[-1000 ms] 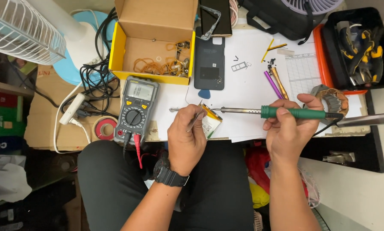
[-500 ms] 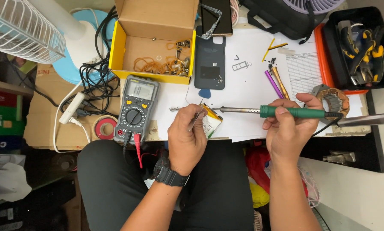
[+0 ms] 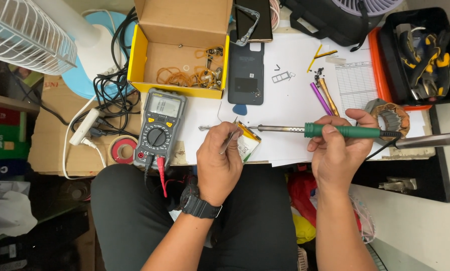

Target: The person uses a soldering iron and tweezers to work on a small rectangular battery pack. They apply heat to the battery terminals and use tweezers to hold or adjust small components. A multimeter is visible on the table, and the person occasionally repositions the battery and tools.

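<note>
Pretty cramped little bench here: a white paper-covered desk top (image 3: 290,100) with stuff piled all around the edges. Top left there's a white wire fan guard (image 3: 19,35) on a pale blue base, plus a tangle of black cables (image 3: 112,95) running to a white power strip (image 3: 83,128). An open yellow-sided cardboard box (image 3: 180,55) sits at the back with orange rubber bands and small metal bits in it. In front of it stands a grey-and-black multimeter with a round dial (image 3: 159,128), red and black leads plugged in at the bottom, and a roll of red tape (image 3: 122,149) just beside it. A dark phone back cover (image 3: 246,75) lies face down near the middle, and a black tool tray with yellow-handled pliers (image 3: 425,55) is off to the right.

The main bit: a green-handled soldering iron with a long silver metal shaft (image 3: 310,130) lies horizontal over the front edge of the desk, tip pointing left. The right hand (image 3: 337,150) has its fingers curled tight round the green grip. The left hand (image 3: 220,160), black wristwatch on, pinches thin metal tweezers (image 3: 229,140) between thumb and fingertips, right over a small flat silver battery pack with yellow tape (image 3: 247,140). The iron's shaft passes just above that pack; can't tell if it's touching.
</note>
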